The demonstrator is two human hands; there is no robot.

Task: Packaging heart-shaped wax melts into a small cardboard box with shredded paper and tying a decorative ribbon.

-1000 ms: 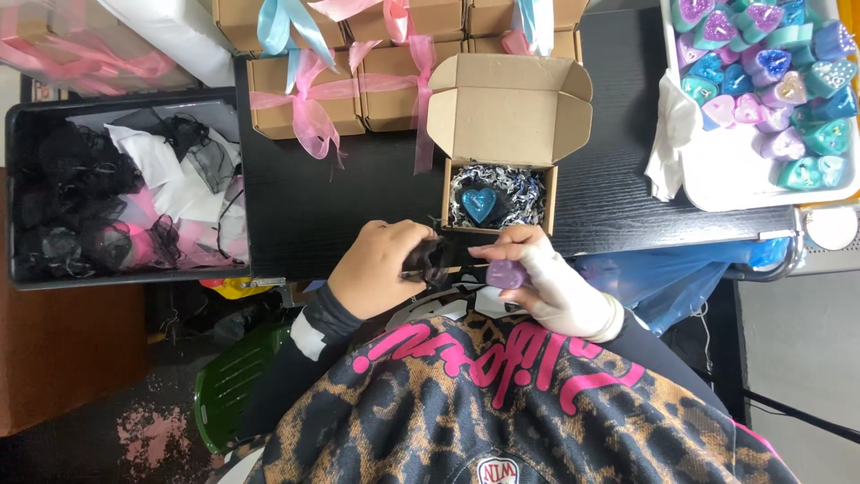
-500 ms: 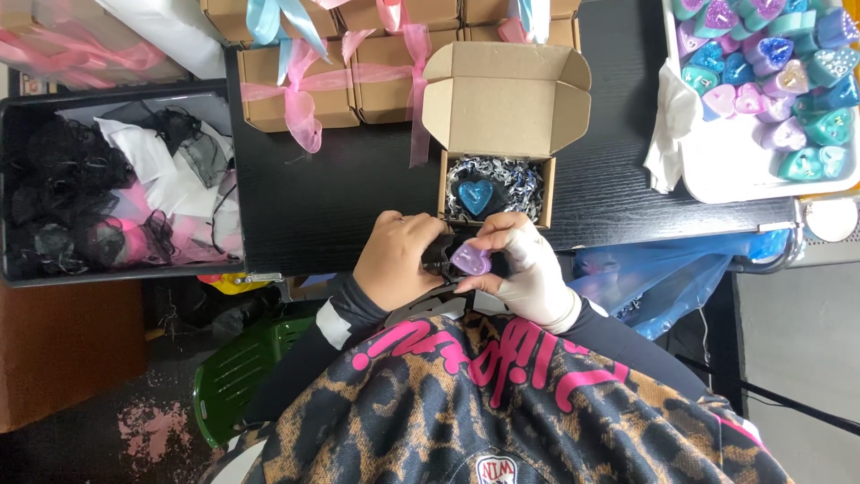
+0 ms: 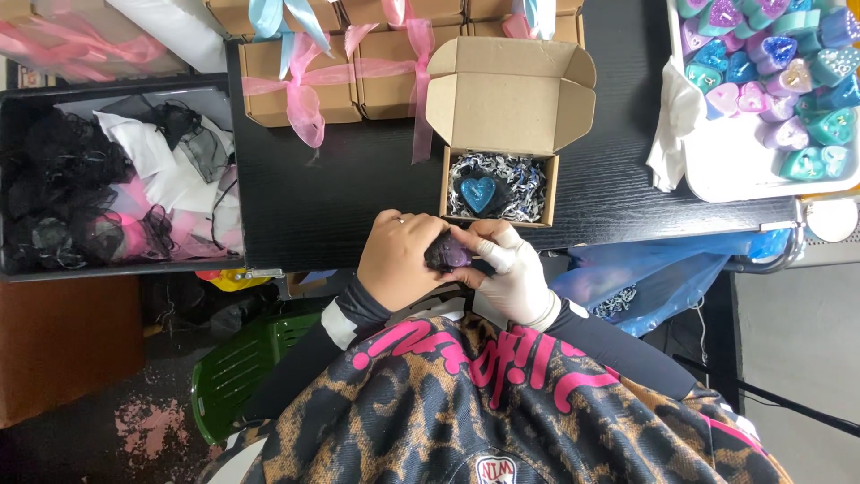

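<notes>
Head view shows the open cardboard box [image 3: 498,186] standing on the black counter [image 3: 349,193], and I take this box as the landmark. Inside it, on shredded paper, lies a blue heart candle [image 3: 479,192]. Just below the box, at the near edge of the counter, the two hands meet around a small purple candle [image 3: 454,255]. The left hand [image 3: 403,264] is bare and its grip is closed over the left side of the purple candle, partly wrapped in something dark which I cannot identify. The right hand [image 3: 512,269] wears a white glove, and its fingers are pressed together on the right side of the same candle. Left of the box and a little above stand closed cardboard boxes [image 3: 305,85] tied with pink and light blue ribbons. Far left of the box is a black bin [image 3: 116,179] filled with black, white and pink mesh pouches. To the right of the box, well apart, a white tray [image 3: 735,184] carries many heart candles in purple, teal, blue and pink. Below the box, the person wears a leopard-pattern top with pink letters.
</notes>
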